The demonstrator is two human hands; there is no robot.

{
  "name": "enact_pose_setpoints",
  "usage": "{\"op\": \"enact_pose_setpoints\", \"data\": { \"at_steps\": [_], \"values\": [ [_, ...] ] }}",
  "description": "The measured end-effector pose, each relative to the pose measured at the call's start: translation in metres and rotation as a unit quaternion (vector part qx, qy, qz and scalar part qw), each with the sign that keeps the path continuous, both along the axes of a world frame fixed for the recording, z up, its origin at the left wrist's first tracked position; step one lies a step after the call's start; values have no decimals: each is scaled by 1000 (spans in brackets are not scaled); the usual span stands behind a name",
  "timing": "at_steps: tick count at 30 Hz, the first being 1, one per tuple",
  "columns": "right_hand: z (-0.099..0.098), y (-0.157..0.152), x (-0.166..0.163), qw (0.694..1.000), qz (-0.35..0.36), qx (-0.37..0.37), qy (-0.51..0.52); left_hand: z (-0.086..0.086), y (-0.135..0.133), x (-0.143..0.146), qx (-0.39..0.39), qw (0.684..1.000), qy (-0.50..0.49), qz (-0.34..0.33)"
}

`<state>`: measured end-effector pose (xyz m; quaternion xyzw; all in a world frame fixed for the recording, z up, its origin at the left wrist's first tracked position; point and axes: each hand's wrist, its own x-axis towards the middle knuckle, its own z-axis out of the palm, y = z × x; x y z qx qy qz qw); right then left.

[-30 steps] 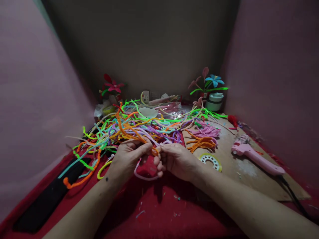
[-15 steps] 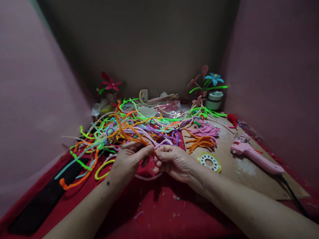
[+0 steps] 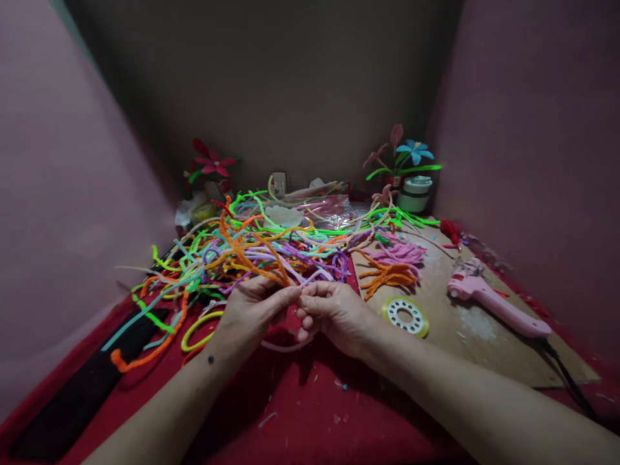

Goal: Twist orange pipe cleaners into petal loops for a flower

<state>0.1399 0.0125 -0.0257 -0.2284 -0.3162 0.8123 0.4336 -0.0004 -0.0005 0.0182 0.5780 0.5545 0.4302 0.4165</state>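
Observation:
My left hand (image 3: 259, 307) is closed, its thumb and forefinger pinching a few orange pipe cleaners (image 3: 237, 248). Their long ends rise up and away to the left, over the pile. My right hand (image 3: 336, 313) is also closed in a pinch, its fingertips meeting the left thumb at the lower end of the same pipe cleaners. That end is hidden between the fingers. Just beyond both hands lies a tangled heap of coloured pipe cleaners (image 3: 285, 248) in green, purple, yellow and other colours.
On a brown board (image 3: 436, 349) at right lie a pink glue gun (image 3: 498, 310), a roll of yellow tape (image 3: 421, 316) and an orange pipe-cleaner bundle (image 3: 390, 274). Pipe-cleaner flowers (image 3: 415, 152) stand at the back. A black strip (image 3: 72, 394) lies left on the red cloth (image 3: 300, 413).
The orange bit that showed between my fingertips is now covered. Both hands keep their pinch in nearly the same place. The whole view has shifted slightly.

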Motion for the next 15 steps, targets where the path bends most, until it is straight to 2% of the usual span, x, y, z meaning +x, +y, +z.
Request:
{"op": "enact_pose_setpoints", "data": {
  "at_steps": [8,15],
  "values": [
    [7,-3,-1,990,23,45,-128,-1,0,0,-7,1000,0,27],
    [4,-9,-4,953,-27,151,-261,2,-1,6,0,1000,-17,22]
  ]
}}
